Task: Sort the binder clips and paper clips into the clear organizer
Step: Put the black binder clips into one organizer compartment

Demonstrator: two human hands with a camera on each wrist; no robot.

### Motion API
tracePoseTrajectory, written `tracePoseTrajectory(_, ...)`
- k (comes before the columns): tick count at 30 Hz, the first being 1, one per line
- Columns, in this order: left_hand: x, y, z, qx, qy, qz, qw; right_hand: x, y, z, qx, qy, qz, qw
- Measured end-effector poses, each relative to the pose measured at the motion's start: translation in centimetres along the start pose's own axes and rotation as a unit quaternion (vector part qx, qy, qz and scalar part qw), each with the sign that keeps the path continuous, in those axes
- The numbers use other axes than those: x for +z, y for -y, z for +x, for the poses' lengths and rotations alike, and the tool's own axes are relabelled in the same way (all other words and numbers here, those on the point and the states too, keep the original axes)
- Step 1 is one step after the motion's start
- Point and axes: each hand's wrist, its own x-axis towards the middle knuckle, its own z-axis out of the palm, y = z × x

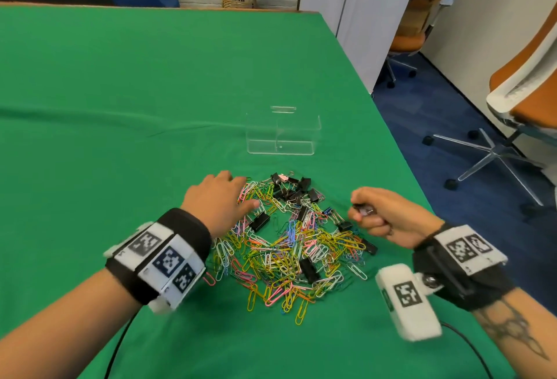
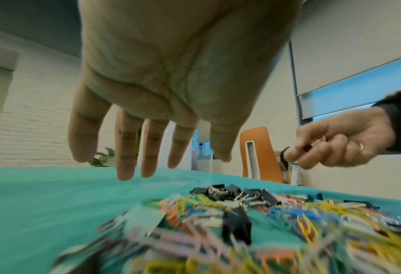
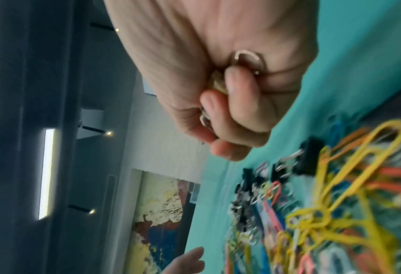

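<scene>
Green table [image 1: 150, 92], clear organizer [image 1: 281, 131] beyond clip pile [image 1: 289, 243], near edge

Green bench [image 1: 150, 92]; black binder clips [image 1: 297, 190]; yellow, pink, blue, white and orange paper clips [image 1: 286, 258]; clear organizer [image 1: 283, 137]; black-and-white checkered markers [image 1: 164, 261] on black wristbands [image 1: 193, 228].

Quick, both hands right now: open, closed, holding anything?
Left hand: open, fingers straight above the clip pile, holding nothing.
Right hand: closed, fingers curled round binder clips; how many cannot be told.
</scene>
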Motion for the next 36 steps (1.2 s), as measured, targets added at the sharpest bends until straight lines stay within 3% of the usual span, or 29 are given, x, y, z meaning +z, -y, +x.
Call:
tracePoseTrajectory(4,-1.7,-2.7,3.2,0.050,0.009,-0.003,0.999,-1.8,-1.2,0.2,0.015,-0.038,-0.120,0.992)
tracePoseTrajectory(7,-1.4,-3.8,5.7,0.060,0.042,-0.008,0.997,-2.2,-2.3,0.7,0.007,-0.064,-0.241,0.968)
tracePoseTrajectory(12,-0.8,-4.1,8.0,0.070,0.075,0.007,0.995,-2.4,-3.7,1.6,-0.024,-0.076,-0.351,0.933)
tracePoseTrajectory(23,-0.3,-3.5,8.5,0.140,0.062,-0.049,0.987,-2.4,-4.4,1.7,-0.052,-0.094,-0.429,0.897)
tracePoseTrajectory(28,-1.4,-2.0,8.2,0.119,-0.019,-0.201,0.972,-2.5,-4.6,1.7,-0.053,-0.096,-0.424,0.899)
tracePoseTrajectory(32,-3.5,-1.0,8.6,0.074,-0.074,-0.348,0.932,-2.5,-4.6,1.6,-0.059,-0.093,-0.432,0.895)
tracePoseTrajectory(36,-5.4,-0.8,8.9,0.056,-0.028,-0.413,0.908,-2.6,-4.7,1.8,-0.067,-0.095,-0.436,0.893)
